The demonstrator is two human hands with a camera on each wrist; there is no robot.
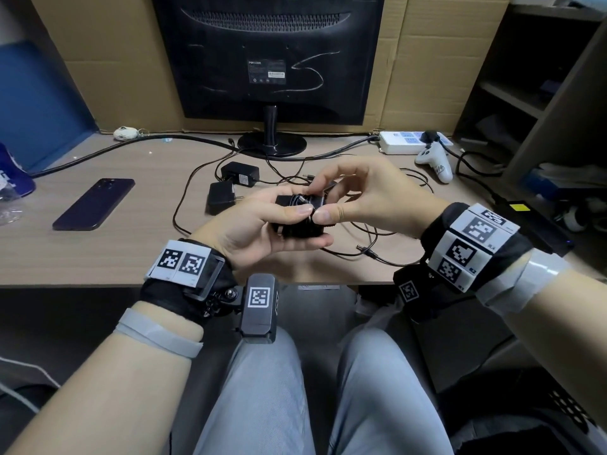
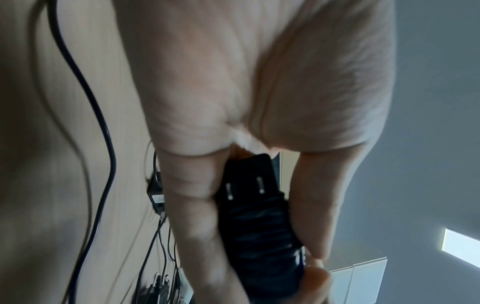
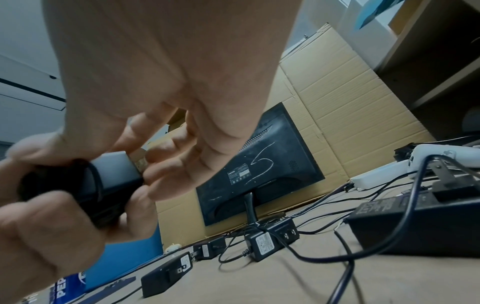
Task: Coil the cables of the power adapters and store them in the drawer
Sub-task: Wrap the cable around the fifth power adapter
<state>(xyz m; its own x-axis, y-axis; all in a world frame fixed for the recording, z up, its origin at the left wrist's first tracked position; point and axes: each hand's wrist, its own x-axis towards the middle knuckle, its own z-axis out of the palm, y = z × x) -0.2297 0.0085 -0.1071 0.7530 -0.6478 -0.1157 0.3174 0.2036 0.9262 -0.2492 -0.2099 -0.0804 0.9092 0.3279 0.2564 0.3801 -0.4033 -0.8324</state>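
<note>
Head view shows your left hand (image 1: 259,224) cupped under a black power adapter (image 1: 300,213), its fingers curled round the body and the thumb pressed on top, held above the near part of the bench (image 1: 98,257). Your right hand (image 1: 364,195) meets it from the other side, thumb and forefinger pinching the cable wound round that adapter. In the left wrist view the adapter's two metal prongs (image 2: 244,188) face the camera, with turns of cable wrapped across the body below them. Two more adapters (image 1: 241,174) (image 1: 220,198) lie on the bench just beyond your hands, their thin cables (image 1: 184,205) sprawled loose around them; each carries a white label, too small to read. The monitor (image 1: 266,57) stands with its back to you, a scrawled white mark like an "S" on it and a sticker whose brand word is too blurred to make out. A dark phone (image 1: 95,205) lies to the left, a white game controller (image 1: 433,160) and a white power strip (image 1: 410,141) to the right. In the right wrist view a blue package (image 3: 62,286) shows the letters "PEP".
</note>
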